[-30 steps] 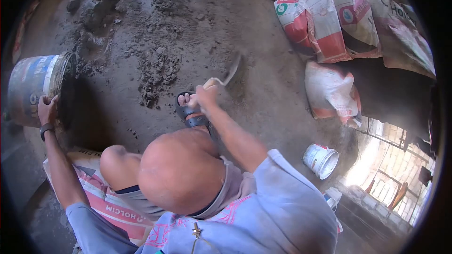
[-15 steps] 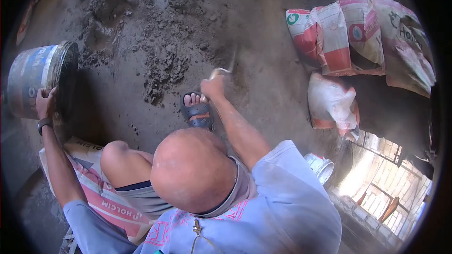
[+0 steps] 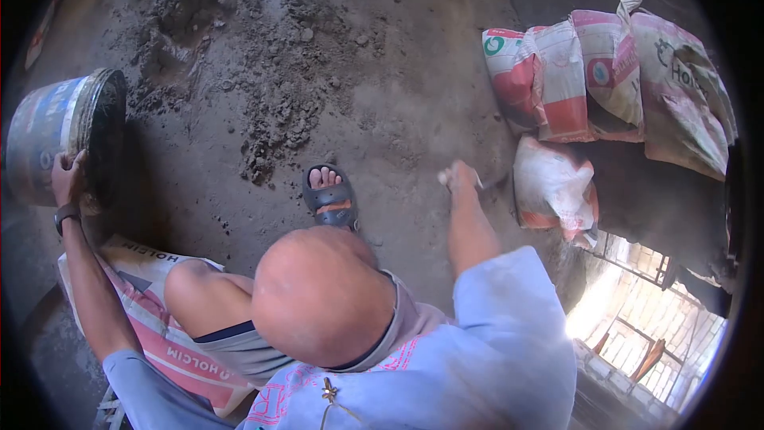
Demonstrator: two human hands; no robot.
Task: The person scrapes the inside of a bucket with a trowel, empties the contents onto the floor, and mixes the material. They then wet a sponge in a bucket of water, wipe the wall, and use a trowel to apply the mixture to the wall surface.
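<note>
My left hand [image 3: 68, 179] grips the rim of a dirty plastic bucket [image 3: 44, 131], which lies tilted with its mouth facing right. Out to the right, my right hand [image 3: 460, 178] is closed around the pale handle of a trowel [image 3: 480, 181]. The trowel's blade is blurred low over the grey floor, near a white and orange sack [image 3: 555, 179]. Between my hands lies a heap of dark, crumbly mortar mix [image 3: 278, 111] on the floor. The inside of the bucket is in shadow.
Several printed cement sacks [image 3: 561, 76] stand at the upper right. Another cement sack [image 3: 179, 342] lies beside my left leg. My sandalled foot [image 3: 329, 195] rests below the heap. At the lower right is a bright opening with metal bars [image 3: 637, 302] and blocks.
My right hand has swung right with the trowel, away from the heap and my foot toward the sacks. My left hand stays on the bucket. My right sleeve now covers the small white bucket.
</note>
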